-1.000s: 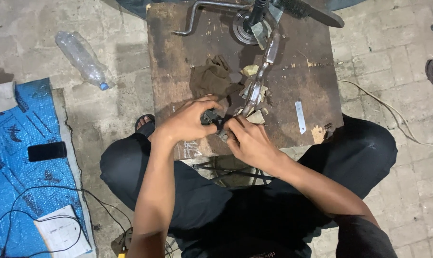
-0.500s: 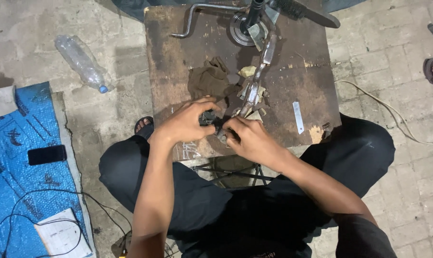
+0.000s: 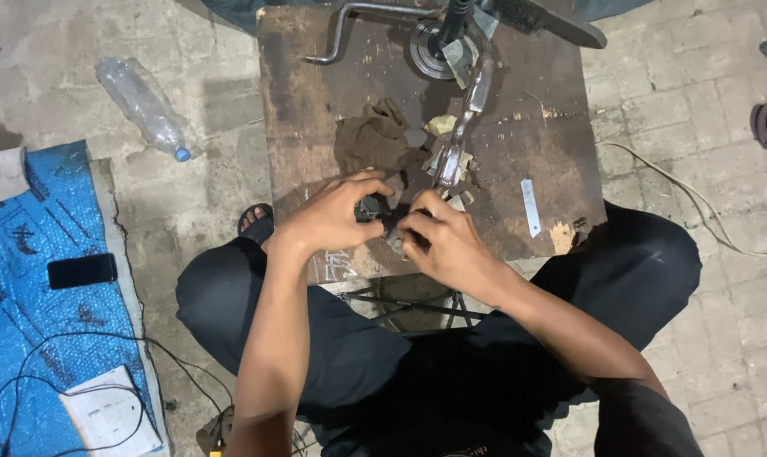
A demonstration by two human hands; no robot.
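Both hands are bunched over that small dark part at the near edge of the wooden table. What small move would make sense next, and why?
Probably keep the left hand clamped on the small dark part while the right hand goes on working its fingertips at it. Both hands meet on the part beside the lower end of the metal lever, close to the edge of the wooden table, so letting go might drop it.

Both arms bare to above elbow, no watch/rings/gloves on left hand (image 3: 331,216) or right hand (image 3: 448,245). Black trousers, baggy. Black top w/ short sleeve at right shoulder. Dark sandal on one foot.
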